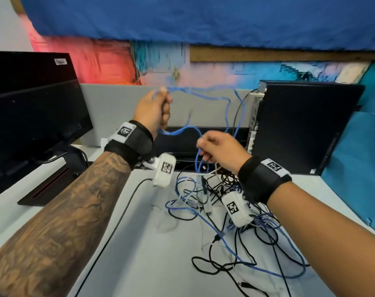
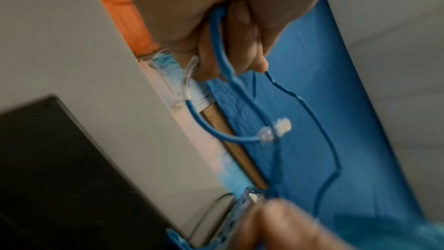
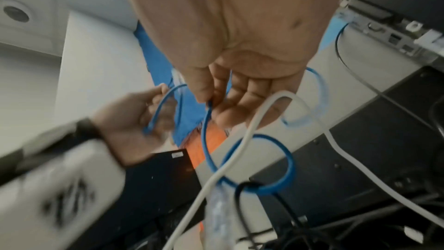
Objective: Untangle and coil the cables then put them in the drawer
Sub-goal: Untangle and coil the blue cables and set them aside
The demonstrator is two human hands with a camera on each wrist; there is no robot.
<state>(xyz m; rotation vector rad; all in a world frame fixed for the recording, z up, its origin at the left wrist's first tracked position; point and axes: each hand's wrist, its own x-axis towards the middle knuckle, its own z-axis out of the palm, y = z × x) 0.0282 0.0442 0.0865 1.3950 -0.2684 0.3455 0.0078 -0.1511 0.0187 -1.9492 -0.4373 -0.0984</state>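
Left hand is gripping loops of the blue cable up above the tabletop, fingers curled round the gathered strands. The left wrist view is showing the blue cable running through the closed fist, with a clear plug dangling below it. Right hand is sitting lower and nearer the body, thumb and fingers pinching another stretch of the same blue cable; the right wrist view is showing the pinch, with a white cable draping over the fingers rather than being held, as far as I can tell. A wide slack loop of blue is hanging between the two hands, in front of the grey partition.

Progress: early. One blue cable is getting coiled, only a few loops gathered, and the rest of it is trailing down into the tangle on the tabletop. That pile is mixing black, white and blue cables, crossing each other, not separated yet. At least one more long blue run is lying across the near part of the tabletop; I can't tell whether it's the same cable. No finished coil is showing anywhere, and no drawer is in view.

Left to do, judging from this: finishing the blue coil, freeing it from the white and black ones, coiling the others, stowing all of them.

Monitor at left, PC tower at right.
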